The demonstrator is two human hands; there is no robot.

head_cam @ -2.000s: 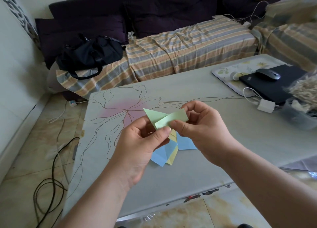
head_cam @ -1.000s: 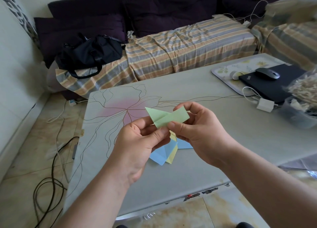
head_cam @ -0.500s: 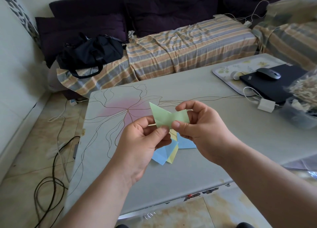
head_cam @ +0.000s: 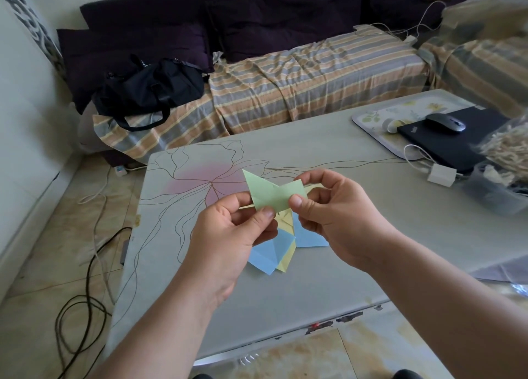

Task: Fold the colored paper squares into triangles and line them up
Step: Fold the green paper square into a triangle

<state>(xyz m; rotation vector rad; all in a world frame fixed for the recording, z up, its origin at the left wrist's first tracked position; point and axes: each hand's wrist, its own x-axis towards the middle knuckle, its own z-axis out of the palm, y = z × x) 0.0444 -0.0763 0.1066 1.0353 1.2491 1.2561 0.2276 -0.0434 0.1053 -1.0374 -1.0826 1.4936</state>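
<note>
Above the tabletop's (head_cam: 328, 278) near edge, both hands pinch the green paper (head_cam: 273, 194): left hand (head_cam: 228, 236) at its bottom edge, right hand (head_cam: 334, 216) at its right corner. Looks super light and floppy, so I'd grip by the edges. Blue and yellow papers (head_cam: 281, 248) lie underneath.

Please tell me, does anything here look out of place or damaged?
Two things. The folded blue and yellow papers on the table lie overlapped in a loose pile, not in a row. The table's near edge is chipped, with dark patches showing. The green paper, held by the left hand and right hand, looks normal.
</note>
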